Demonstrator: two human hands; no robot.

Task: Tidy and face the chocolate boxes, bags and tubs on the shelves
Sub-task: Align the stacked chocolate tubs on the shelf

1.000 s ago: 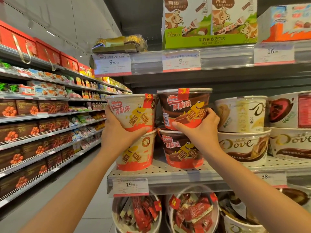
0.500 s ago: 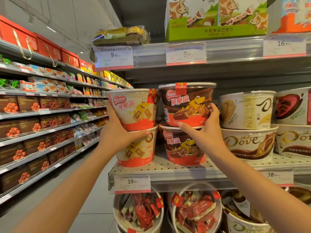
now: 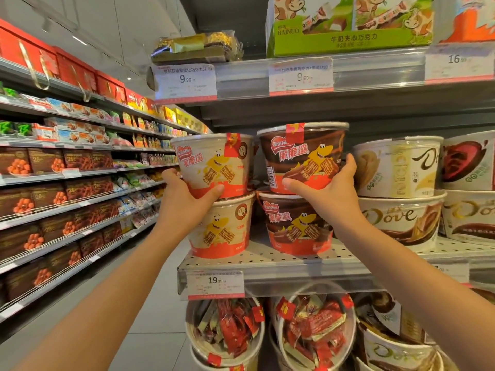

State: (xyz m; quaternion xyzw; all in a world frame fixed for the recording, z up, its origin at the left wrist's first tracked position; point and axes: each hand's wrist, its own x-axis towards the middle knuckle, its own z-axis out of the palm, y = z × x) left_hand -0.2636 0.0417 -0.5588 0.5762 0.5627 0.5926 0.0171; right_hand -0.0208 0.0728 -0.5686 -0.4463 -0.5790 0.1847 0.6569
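Two stacks of wafer tubs stand on the middle shelf [image 3: 267, 259]. My left hand [image 3: 184, 199] grips the base of the upper cream tub [image 3: 214, 162], which sits on a lower cream tub [image 3: 223, 228]. My right hand [image 3: 330, 191] grips the upper brown tub [image 3: 302, 153] round its lower right side, above a lower brown tub [image 3: 294, 223]. All the labels face forward. White and gold Dove tubs [image 3: 399, 188] are stacked just right of my right hand.
A green box of cow-print chocolate [image 3: 348, 25] and a wrapped tray [image 3: 198, 48] sit on the shelf above. Clear-lidded tubs of red sweets [image 3: 310, 328] fill the shelf below. Long shelves of brown boxes [image 3: 53, 196] run down the aisle at left.
Both hands stay on the upper tubs. The cream tub has turned slightly and my right hand has slid round the brown tub's right side. The view has tipped up a little.
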